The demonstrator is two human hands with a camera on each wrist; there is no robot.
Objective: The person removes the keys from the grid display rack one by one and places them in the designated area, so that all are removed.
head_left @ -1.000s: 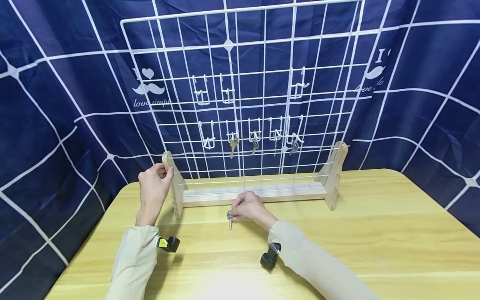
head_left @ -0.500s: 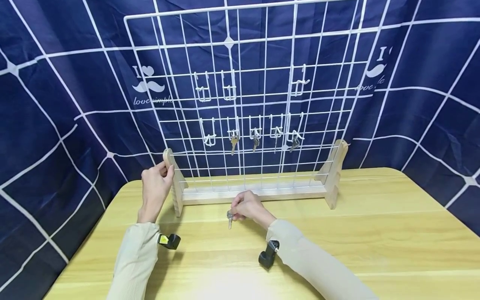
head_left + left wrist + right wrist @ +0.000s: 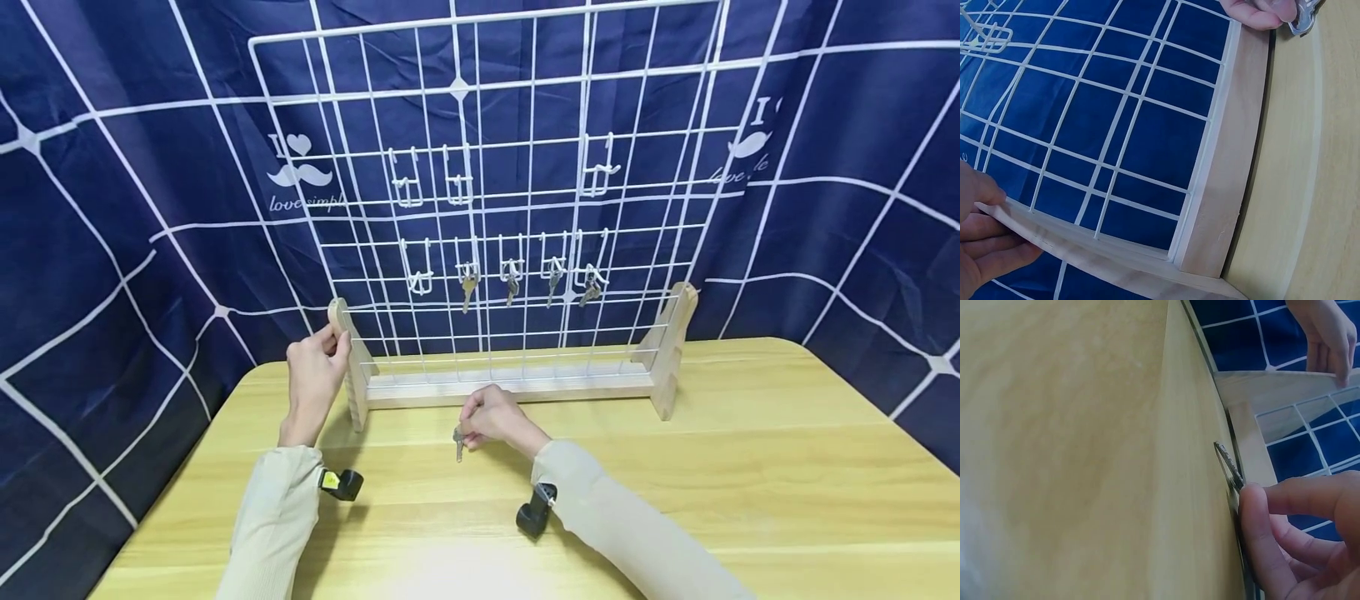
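My left hand [image 3: 313, 379] grips the left wooden side support [image 3: 356, 400] of a white wire grid rack, thumb on the near side; the left wrist view shows the fingers [image 3: 1000, 253] curled at its edge. In front of the wooden base rail [image 3: 570, 388], my right hand [image 3: 497, 417] pinches a small silver key [image 3: 459, 446] between thumb and forefinger. The key's blade points down in the head view and looks thin, almost edge-on, in the right wrist view. Whether its tip touches the table cannot be told. Several keys, one a brassy key [image 3: 469, 290], hang from lower hooks on the grid.
A lower-left hook [image 3: 420, 282] and the upper hooks, such as the right one [image 3: 600, 171], hold no keys. The right wooden support [image 3: 672, 354] stands on the wood-grain table [image 3: 750, 467]. A dark blue curtain [image 3: 847, 208] with white lines hangs behind.
The left hand and the rack's left end have shifted slightly right. The hanging keys have turned a little on their hooks. The right hand stays nearly still, keeping its pinch on the key.
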